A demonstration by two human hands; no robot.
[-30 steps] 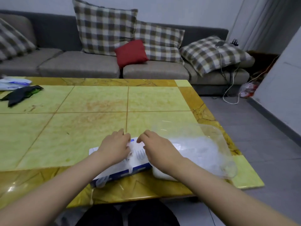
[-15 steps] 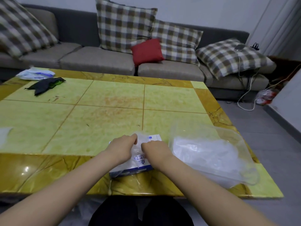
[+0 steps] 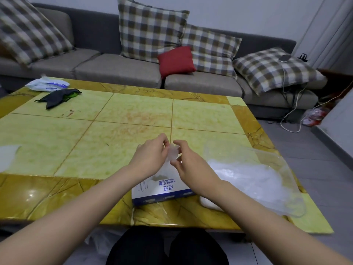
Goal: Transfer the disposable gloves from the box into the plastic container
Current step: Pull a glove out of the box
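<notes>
**Another Glove Coming Up Out of the Box**

Head view: compared with half a second ago, both hands are now sitting higher above the box (image 3: 164,190), and the thin clear glove (image 3: 172,155) is being drawn further out of its opening. The left hand (image 3: 150,155) is pinching the glove's upper edge with curled fingers. The right hand (image 3: 191,165) is gripping the same edge between thumb and forefinger, so the film is stretching between the two. The glove's lower end is trailing down to the box top.

The box is lying flat at the near edge of the table (image 3: 114,140). Just right of the box, the plastic container (image 3: 286,169) is lying with a white heap of gloves (image 3: 248,178) showing through its clear wall. Whether it is touching the box is hidden by the right forearm.

The task is looking well under way: a good heap is already sitting in the container, while this glove is not yet across. How many are remaining in the box cannot be seen.
</notes>
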